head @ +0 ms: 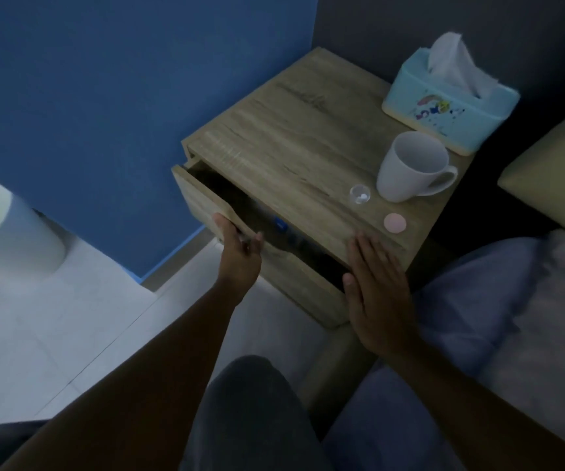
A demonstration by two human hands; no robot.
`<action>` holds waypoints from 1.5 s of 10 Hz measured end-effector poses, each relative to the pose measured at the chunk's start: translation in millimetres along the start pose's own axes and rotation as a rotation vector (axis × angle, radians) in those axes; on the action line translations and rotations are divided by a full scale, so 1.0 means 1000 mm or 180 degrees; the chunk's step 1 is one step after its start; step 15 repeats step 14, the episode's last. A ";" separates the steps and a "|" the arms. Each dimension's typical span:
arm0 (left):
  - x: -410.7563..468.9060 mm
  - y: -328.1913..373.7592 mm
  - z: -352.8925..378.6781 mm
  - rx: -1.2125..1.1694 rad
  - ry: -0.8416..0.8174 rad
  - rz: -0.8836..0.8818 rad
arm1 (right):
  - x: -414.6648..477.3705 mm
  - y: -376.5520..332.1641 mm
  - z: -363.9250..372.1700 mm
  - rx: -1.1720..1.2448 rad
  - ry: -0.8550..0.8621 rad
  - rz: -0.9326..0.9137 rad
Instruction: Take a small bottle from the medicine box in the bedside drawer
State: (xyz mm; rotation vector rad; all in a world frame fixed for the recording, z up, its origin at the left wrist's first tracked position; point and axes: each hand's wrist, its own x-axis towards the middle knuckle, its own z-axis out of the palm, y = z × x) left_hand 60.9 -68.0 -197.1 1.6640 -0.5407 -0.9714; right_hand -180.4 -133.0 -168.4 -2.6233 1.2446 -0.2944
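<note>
Wooden bedside table point(294, 137) in the corner btwn a blue wall and a dark wall; its top drawer point(206, 202) is partly out, w/ a dark gap showing under the top surface. Left hand point(238, 251) grips the upper edge of the drawer front: thumb on the outside face, fingers point(256, 240) curled over the edge into the gap, closed on the wood. Right hand point(374, 283) is flat and open, fingers together, palm down over the right front corner of the table, fingertips at the top's edge; holding nothing. Inside the drawer it's very dim: a blue bit point(279, 223) and some pale shapes just right of the left hand, prob. the medicine box, but can't tell for sure, and can't make out a bottle in there. On the top surface: white mug point(410, 164), handle twd the bed; a small clear round container point(360, 194) w/ smth white inside, just left of the mug; a pink round disc point(395, 223) nr the front edge; light-blue tissue box point(451, 107) at the back right w/ a tissue sticking up. Bed w/ blue-grey bedding point(498, 300) on the right, touching the table side. Person's knee in dark trousers point(250, 413) at bottom centre.
</note>
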 end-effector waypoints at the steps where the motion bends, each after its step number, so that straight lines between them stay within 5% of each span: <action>1: 0.011 0.005 0.012 -0.0084 -0.0002 0.0089 | -0.001 0.002 0.000 -0.0103 0.0030 -0.0078; 8: 0.037 0.018 0.034 0.0189 -0.0062 -0.0093 | -0.002 -0.001 0.002 -0.0438 0.0030 -0.0150; 12: -0.045 0.069 -0.014 0.2061 -0.0585 0.0180 | 0.004 -0.011 -0.029 -0.0006 -0.0671 -0.0148; 13: -0.065 0.105 -0.026 0.2558 -0.0654 0.0387 | 0.006 -0.017 -0.053 0.0696 -0.0674 -0.0246; 15: -0.087 0.140 -0.035 0.2887 -0.0544 0.0542 | 0.002 -0.026 -0.074 0.0932 -0.0266 -0.0324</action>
